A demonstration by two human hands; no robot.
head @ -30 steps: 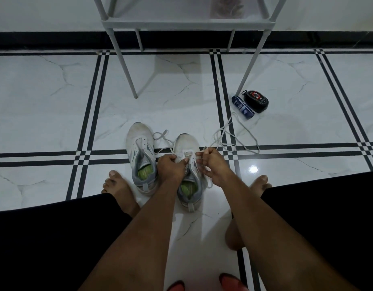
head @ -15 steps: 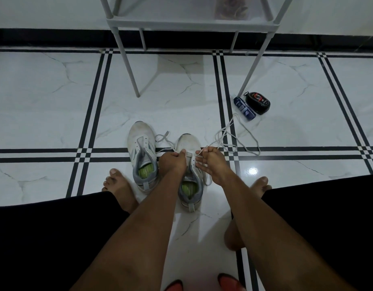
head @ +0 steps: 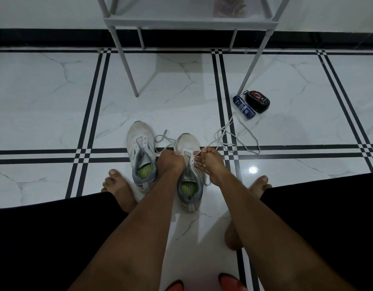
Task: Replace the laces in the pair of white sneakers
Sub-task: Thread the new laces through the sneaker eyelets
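Observation:
Two white sneakers with grey collars and green insoles stand side by side on the tiled floor. The left sneaker (head: 141, 152) has no lace in its eyelets. My left hand (head: 171, 161) grips the left side of the right sneaker (head: 189, 171) near its eyelets. My right hand (head: 210, 161) pinches a white lace (head: 234, 135) at the right side of the same shoe; the lace trails off to the right in loose loops on the floor. Another lace end (head: 163, 137) lies between the two toes.
A grey metal rack (head: 181, 22) stands ahead, its legs reaching the floor at left and right. A blue tube (head: 244, 107) and a black oval tin (head: 257, 101) lie by the right leg. My bare feet (head: 118, 187) flank the shoes.
The view shifted slightly. My right hand has drawn the lace a little up and to the right from the eyelets; my left hand stays on the right sneaker.

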